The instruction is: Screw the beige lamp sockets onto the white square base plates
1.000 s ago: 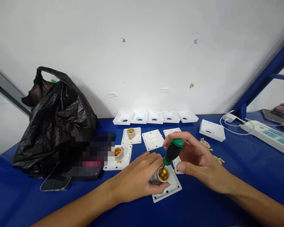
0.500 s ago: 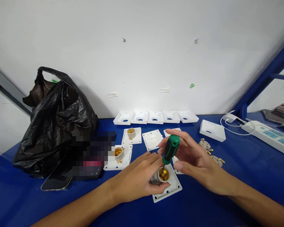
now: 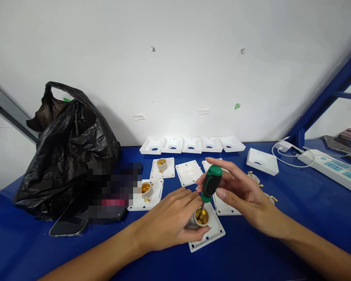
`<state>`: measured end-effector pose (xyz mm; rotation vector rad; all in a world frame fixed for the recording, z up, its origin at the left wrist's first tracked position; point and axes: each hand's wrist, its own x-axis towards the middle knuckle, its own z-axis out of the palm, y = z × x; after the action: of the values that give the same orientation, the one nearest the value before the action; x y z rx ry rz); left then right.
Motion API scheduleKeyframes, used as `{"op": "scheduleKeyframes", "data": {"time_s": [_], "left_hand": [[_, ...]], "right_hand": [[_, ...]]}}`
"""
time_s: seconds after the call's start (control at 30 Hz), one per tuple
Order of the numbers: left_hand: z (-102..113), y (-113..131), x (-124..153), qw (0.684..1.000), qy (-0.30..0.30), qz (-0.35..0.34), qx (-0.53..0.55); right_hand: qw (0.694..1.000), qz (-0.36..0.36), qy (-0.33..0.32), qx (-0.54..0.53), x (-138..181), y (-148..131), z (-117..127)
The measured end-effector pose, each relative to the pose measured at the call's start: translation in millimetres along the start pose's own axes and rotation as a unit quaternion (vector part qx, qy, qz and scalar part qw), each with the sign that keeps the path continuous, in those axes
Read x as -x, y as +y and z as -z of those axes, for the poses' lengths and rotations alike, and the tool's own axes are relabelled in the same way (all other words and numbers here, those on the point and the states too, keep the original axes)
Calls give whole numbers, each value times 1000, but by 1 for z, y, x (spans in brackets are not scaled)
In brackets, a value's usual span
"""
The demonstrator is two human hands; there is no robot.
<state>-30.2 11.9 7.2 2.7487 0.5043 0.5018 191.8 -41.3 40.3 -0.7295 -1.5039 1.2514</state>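
Note:
My left hand [image 3: 168,220] is wrapped round a white lamp socket with a brass inside [image 3: 201,216], which sits on a square white plate [image 3: 209,236] on the blue table. My right hand [image 3: 240,193] pinches the green and black handle of a short screwdriver [image 3: 211,181] between thumb and fingers. The screwdriver stands nearly upright, and its tip goes down into the socket's brass cup.
Two more socket plates [image 3: 146,193] [image 3: 163,167], flat white plates [image 3: 188,172] and a row of white covers [image 3: 191,144] lie behind. A black plastic bag [image 3: 66,150] and a phone [image 3: 70,224] sit at left. A power strip [image 3: 333,166] and cable lie at right.
My right hand's fingers have shifted round the screwdriver handle, stretching out more, and the handle has tilted slightly. The left hand and the socket stay in place.

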Motion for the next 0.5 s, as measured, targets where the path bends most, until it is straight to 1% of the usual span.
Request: {"op": "scheduleKeyframes", "data": {"time_s": [0.03, 0.13, 0.23, 0.33, 0.4, 0.5], "left_hand": [[0, 0, 0, 1000, 2, 0, -6], [-2, -1, 2, 1000, 7, -1, -17], [-1, -1, 1, 1000, 16, -7, -15], [1, 0, 0, 1000, 7, -5, -6], [3, 0, -1, 1000, 7, -2, -7], [4, 0, -2, 1000, 8, -4, -5]], "right_hand": [[1000, 9, -2, -3, 0, 0, 0], [999, 34, 26, 4, 0, 1, -2], [1000, 17, 23, 0, 1, 0, -2], [1000, 8, 25, -9, 1, 1, 0], [999, 18, 47, -9, 1, 1, 2], [994, 40, 103, 5, -1, -1, 7]]}}
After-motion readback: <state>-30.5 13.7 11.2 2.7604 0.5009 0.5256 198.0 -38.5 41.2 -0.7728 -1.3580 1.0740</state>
